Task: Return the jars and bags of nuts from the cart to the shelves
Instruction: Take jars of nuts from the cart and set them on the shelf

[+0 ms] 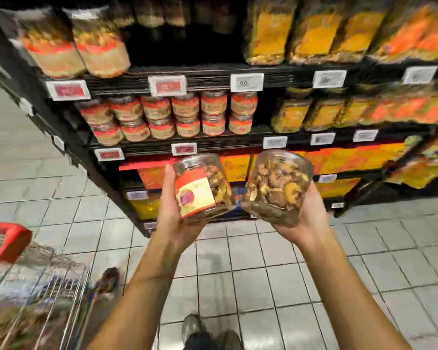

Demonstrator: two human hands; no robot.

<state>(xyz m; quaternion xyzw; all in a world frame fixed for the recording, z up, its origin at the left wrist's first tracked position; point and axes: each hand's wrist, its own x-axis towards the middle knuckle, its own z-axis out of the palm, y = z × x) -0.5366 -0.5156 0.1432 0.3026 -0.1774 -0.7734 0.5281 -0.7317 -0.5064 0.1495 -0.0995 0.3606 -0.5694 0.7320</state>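
My left hand (171,218) grips a clear jar of nuts with a red and yellow label (200,186), tilted with its lid toward me. My right hand (306,218) holds a second clear jar of nuts (278,184), label hidden, also tilted. Both jars are raised side by side in front of the black shelves (213,145). On the middle shelf stand several matching red-labelled jars (172,114), stacked two high. The wire cart with a red handle (13,241) is at the lower left and holds more blurred packs (23,322).
Bags of nuts with yellow and orange labels (314,34) fill the upper and right shelves. Tall jars (74,46) stand at the upper left, next to a dark gap. Price tags (167,85) line the shelf edges. Grey tiled floor (263,274) lies below, with my shoes (208,332) visible.
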